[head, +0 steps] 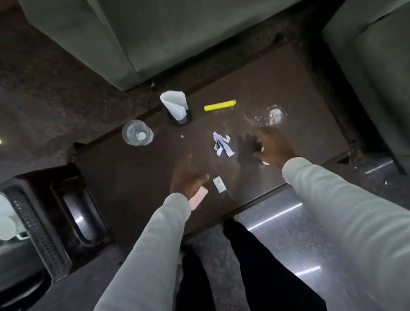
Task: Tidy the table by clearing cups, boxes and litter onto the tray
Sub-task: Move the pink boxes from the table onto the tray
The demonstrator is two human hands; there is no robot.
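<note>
- The gathering step is judged to be in hand: both hands are stretched over the counter (281, 85) with litter lying between them.
- The left hand (184, 175) is held with its fingers loosely spread and nothing gripped; a pink packet (199, 201) is seen just below its wrist, and whether it is touched cannot be told.
- The right hand (272, 149) is blurred; something small and pale shows at its fingers, but whether it is pinched cannot be told.
- Torn white paper scraps (221, 144) lie between the hands at 12 o'clock from the left hand, and a small white packet (219, 184) lies just beside that hand at 3 o'clock.
- Toward the counter's far edge at 12 o'clock, a clear plastic cup (137, 133), a dark cup holding folded white paper (176, 107) and a yellow box (219, 105) are still to be cleared.
- A dark tray (36, 228) is seen off the counter's left end, at 9 o'clock; the next move is judged to call for a pinch on the nearest litter and a carry that way.
- The clear cup stands at the far left corner, so it could be knocked off in passing.
- Open room is left in the counter's middle; grey seats (178, 20) close in the far side and the right.
</note>
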